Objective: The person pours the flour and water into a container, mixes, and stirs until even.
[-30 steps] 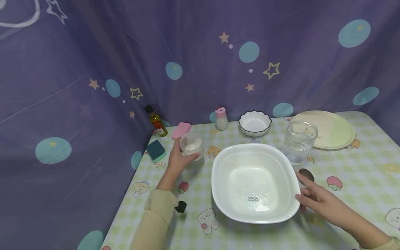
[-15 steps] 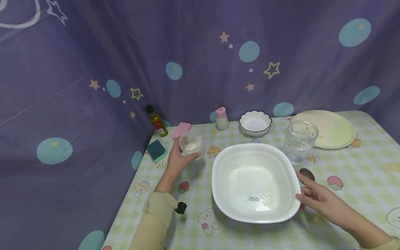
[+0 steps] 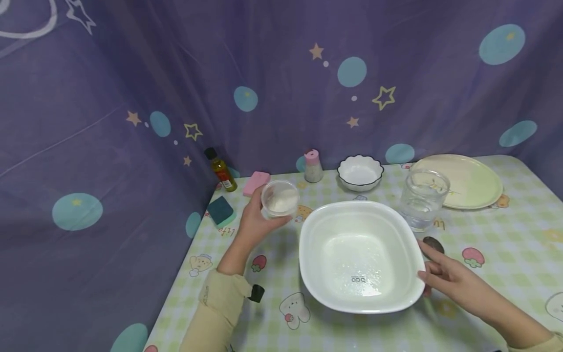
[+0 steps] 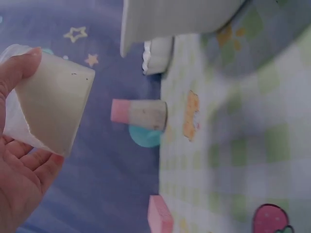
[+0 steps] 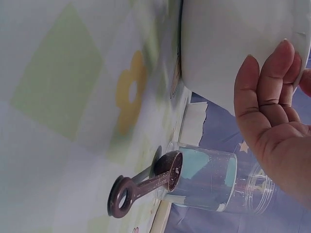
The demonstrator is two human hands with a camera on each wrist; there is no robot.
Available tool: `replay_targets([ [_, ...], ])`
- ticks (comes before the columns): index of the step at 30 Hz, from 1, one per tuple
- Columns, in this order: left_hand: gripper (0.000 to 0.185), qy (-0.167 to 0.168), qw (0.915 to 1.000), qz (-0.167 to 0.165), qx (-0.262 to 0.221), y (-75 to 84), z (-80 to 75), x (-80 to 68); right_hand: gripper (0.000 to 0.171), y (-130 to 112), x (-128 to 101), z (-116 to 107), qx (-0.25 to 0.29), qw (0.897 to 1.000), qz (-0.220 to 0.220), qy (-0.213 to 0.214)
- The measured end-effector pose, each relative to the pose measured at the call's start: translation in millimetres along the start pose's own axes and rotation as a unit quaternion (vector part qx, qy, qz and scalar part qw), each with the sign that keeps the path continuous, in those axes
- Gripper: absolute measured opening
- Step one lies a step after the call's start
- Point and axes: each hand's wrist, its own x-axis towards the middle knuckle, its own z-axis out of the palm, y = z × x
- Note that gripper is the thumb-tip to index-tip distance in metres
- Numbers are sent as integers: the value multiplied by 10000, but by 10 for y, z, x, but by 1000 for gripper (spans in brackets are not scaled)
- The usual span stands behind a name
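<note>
My left hand (image 3: 257, 222) grips a clear plastic cup (image 3: 280, 198) partly filled with white powder (image 3: 283, 201), held up off the table to the left of a large white basin (image 3: 308, 244). In the left wrist view the powder (image 4: 53, 102) lies slanted against the side of the cup. At the basin's right rim is my right hand (image 3: 453, 281), its thumb over the edge and its fingers curled underneath, pinching it. The right wrist view shows those fingers against the outer wall of the basin (image 5: 218, 53). Near that hand lies a dark brown scoop (image 5: 146, 187).
Behind the basin stand a glass jar (image 3: 422, 203) of water, a scalloped bowl (image 3: 360, 173) and a pink-topped shaker (image 3: 313, 166). A large plate (image 3: 475, 181) lies at the back right. Farther left are an oil bottle (image 3: 222, 171), a pink sponge (image 3: 256, 183) and a green sponge (image 3: 221, 211).
My left hand has raised the cup and moved it a little to the right, turning its mouth more into view. My right hand stays at the basin's rim.
</note>
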Motion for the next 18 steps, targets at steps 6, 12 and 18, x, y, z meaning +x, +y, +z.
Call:
replay_targets([
  [6,88,-165,9981,451,390,193,36,-15,67,-6,-5,-5,15,10000,41,10],
  [12,85,-355,9946,709,667,327,91,-22,67,-7,-8,-3,27,10000,51,-1],
  [18,86,-510,9880,950,1110,401,127,-23,67,-5,-16,0,-17,10000,35,28],
])
